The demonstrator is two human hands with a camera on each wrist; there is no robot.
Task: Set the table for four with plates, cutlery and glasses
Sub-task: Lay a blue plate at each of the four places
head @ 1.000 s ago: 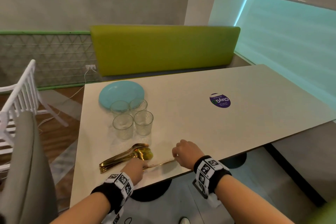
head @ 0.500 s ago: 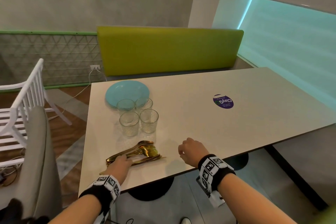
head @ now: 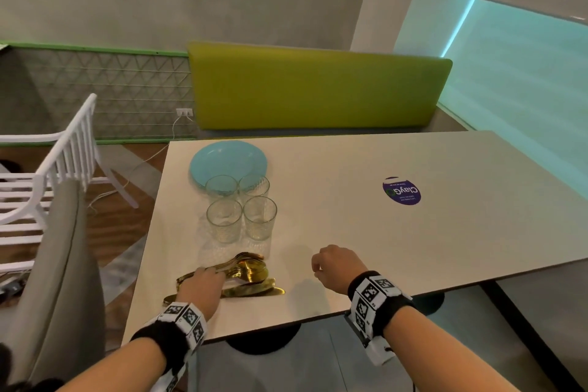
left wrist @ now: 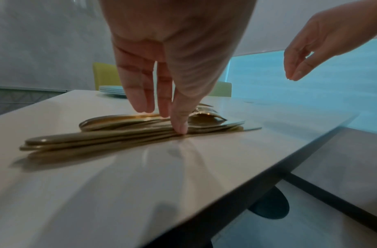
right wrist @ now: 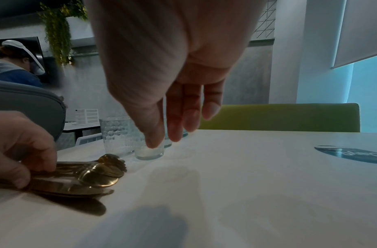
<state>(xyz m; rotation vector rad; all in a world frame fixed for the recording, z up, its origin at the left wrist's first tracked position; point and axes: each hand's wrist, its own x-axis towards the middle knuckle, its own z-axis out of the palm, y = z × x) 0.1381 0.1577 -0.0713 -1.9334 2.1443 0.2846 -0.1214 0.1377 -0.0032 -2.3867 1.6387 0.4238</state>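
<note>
A pile of gold cutlery (head: 251,277) lies near the table's front edge; it holds knives, forks and spoons. My left hand (head: 214,275) sits over the handles and pinches the pile (left wrist: 111,134), with the thumb on the near knives and the fingers on the far side. My right hand (head: 319,264) hovers above bare table to the right, fingers loosely bent, holding nothing. Behind the cutlery stand several clear glasses (head: 241,210) in a tight group. Past them lies a stack of light blue plates (head: 228,161).
The white table (head: 350,232) carries a round purple sticker (head: 402,190) right of centre. A grey chair back (head: 60,264) and a white slatted chair (head: 54,169) stand at the left. A green bench back (head: 318,89) runs along the far side.
A knife held between both hands near the front edge now lies with the pile. My left hand moved left onto the handles. My right hand let go and drew back right.
</note>
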